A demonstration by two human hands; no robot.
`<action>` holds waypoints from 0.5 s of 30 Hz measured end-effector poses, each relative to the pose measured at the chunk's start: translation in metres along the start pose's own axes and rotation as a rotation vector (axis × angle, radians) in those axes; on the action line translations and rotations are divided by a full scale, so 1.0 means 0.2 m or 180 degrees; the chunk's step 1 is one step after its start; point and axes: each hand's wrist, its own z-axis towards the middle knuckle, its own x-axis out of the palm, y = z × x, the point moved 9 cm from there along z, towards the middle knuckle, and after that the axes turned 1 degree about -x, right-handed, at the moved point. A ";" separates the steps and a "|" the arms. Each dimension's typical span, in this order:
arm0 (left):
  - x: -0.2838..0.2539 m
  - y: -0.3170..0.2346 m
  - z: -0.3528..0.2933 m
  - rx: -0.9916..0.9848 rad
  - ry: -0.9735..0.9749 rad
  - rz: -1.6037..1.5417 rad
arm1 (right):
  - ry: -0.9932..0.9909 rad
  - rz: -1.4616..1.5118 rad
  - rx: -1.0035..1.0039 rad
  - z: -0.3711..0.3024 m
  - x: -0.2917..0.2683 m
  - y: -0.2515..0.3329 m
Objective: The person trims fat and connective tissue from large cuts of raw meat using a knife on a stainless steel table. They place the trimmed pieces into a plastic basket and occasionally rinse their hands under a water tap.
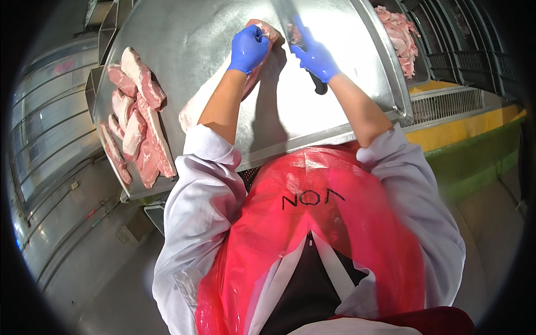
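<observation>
A long slab of pale, fatty raw meat (196, 107) lies slantwise on the metal table (178, 39). My left hand (249, 50), in a blue glove, is closed on the far part of this slab, and my left forearm hides some of its length. To the right of it, my right hand (316, 59), also gloved in blue, grips a knife (320, 86) by its black handle. The index finger stretches forward along the blade, which points away from me and is blurred. Whether the blade touches the meat, I cannot tell.
Several cut pieces of raw meat (134, 131) are heaped at the table's left side. Beyond the raised right edge sits a pile of pale meat trimmings (399, 42), beside dark plastic crates (474, 58). A metal grate (449, 105) and a yellow ledge (463, 128) lie below them.
</observation>
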 end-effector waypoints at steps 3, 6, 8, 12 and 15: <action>-0.02 -0.02 0.00 0.0080 -0.0060 0.0059 | 0.0293 -0.0485 -0.0142 0.15 0.05 0.05; -0.02 0.00 -0.02 0.0049 -0.0221 0.0098 | 0.0865 -0.0825 -0.0033 0.05 0.04 0.03; -0.03 0.03 -0.05 -0.0157 -0.0324 -0.0112 | 0.1188 -0.0517 0.0077 -0.20 -0.03 0.02; -0.05 0.02 -0.10 -0.0372 -0.0414 -0.0850 | 0.1345 -0.0305 0.0096 -0.24 -0.05 0.00; -0.09 -0.06 -0.08 -0.0288 -0.0399 -0.0743 | 0.1169 -0.0292 -0.0612 0.07 0.04 0.18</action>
